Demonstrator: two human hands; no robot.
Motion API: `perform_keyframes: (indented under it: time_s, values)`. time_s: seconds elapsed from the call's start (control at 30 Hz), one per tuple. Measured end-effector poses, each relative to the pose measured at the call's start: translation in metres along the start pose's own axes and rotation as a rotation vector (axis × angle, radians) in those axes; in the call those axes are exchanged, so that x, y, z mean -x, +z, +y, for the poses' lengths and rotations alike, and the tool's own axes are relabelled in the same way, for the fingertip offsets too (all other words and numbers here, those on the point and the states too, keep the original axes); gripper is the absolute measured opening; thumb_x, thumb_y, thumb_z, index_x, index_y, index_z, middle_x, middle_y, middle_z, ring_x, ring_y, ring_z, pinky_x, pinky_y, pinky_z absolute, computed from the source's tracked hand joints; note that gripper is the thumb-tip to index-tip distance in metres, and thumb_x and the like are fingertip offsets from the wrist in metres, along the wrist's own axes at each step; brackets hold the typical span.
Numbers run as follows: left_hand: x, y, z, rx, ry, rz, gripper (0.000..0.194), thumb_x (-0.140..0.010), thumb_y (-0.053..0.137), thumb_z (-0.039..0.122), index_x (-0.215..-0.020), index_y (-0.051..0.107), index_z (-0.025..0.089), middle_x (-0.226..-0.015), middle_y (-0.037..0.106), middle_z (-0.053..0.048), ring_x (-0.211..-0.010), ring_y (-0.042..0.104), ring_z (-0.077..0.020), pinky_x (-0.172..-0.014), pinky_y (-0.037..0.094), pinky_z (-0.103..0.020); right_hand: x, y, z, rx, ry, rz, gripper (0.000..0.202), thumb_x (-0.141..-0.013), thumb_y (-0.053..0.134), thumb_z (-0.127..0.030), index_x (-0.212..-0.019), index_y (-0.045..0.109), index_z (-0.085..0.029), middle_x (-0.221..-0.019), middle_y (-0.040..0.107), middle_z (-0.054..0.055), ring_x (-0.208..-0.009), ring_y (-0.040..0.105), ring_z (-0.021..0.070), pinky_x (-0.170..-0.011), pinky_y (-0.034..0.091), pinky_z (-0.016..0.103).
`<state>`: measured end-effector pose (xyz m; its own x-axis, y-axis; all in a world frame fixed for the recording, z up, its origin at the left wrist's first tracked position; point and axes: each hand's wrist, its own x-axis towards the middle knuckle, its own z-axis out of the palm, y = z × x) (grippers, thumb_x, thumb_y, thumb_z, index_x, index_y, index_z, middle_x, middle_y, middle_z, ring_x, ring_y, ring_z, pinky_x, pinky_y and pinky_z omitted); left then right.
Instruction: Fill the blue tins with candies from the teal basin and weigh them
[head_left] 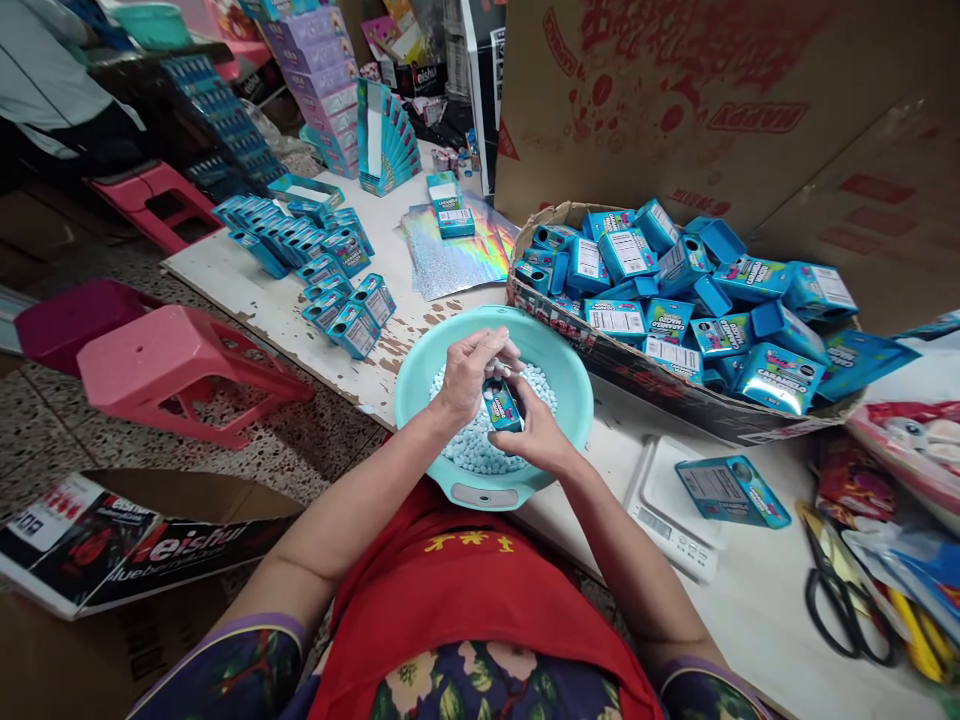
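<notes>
A small blue candy box printed "Caramelo Macizo" is gripped in my right hand, its opening turned up toward my left hand. My left hand is cupped over that opening with fingers curled around a few pale candies, partly hidden by the fingers. Both hands are above a turquoise basin, whose bottom is covered with many small pale blue-white candies.
An open carton heaped with blue boxes stands at right. Near it are a white scale, a blue box and scissors. Grouped boxes and silvery sheets lie at left. A pink stool stands beside the table.
</notes>
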<state>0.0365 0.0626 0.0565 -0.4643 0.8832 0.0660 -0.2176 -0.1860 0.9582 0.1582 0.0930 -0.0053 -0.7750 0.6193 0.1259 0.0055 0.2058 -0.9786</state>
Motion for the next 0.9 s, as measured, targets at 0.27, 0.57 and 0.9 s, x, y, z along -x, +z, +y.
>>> perform_keyframes:
  time_s: [0.27, 0.57, 0.9]
  values:
    - [-0.012, -0.07, 0.002, -0.953, -0.022, -0.109, 0.036, -0.087, 0.046, 0.049, -0.089, 0.063, 0.017, -0.093, 0.067, -0.01, -0.091, 0.065, -0.0251, -0.083, 0.052, -0.04, 0.018, -0.025, -0.006, -0.075, -0.043, 0.056, 0.084, -0.061, 0.07, -0.022, -0.14, 0.039, -0.025, -0.142, 0.045, 0.006, -0.129, 0.046, 0.027, -0.113, 0.032, 0.043]
    - [0.033, -0.056, -0.048, -1.767, -0.453, -0.673, 0.091, -0.074, 0.05, 0.075, -0.143, 0.041, 0.017, -0.145, 0.038, -0.024, -0.127, 0.042, -0.0477, -0.097, 0.04, -0.053, 0.011, -0.016, 0.017, -0.053, -0.049, 0.288, 0.084, -0.062, 0.072, -0.025, -0.138, 0.038, -0.024, -0.14, 0.047, 0.008, -0.127, 0.048, 0.0274, -0.11, 0.037, 0.043]
    - [0.034, -0.025, -0.061, -1.378, -0.501, -0.862, 0.046, -0.065, 0.059, 0.026, -0.109, 0.065, 0.017, -0.091, 0.069, -0.009, -0.083, 0.064, -0.0292, -0.066, 0.046, -0.033, 0.007, -0.018, 0.022, -0.081, 0.055, 0.365, 0.086, -0.059, 0.072, -0.029, -0.137, 0.037, -0.023, -0.139, 0.048, 0.01, -0.123, 0.052, 0.0281, -0.106, 0.042, 0.044]
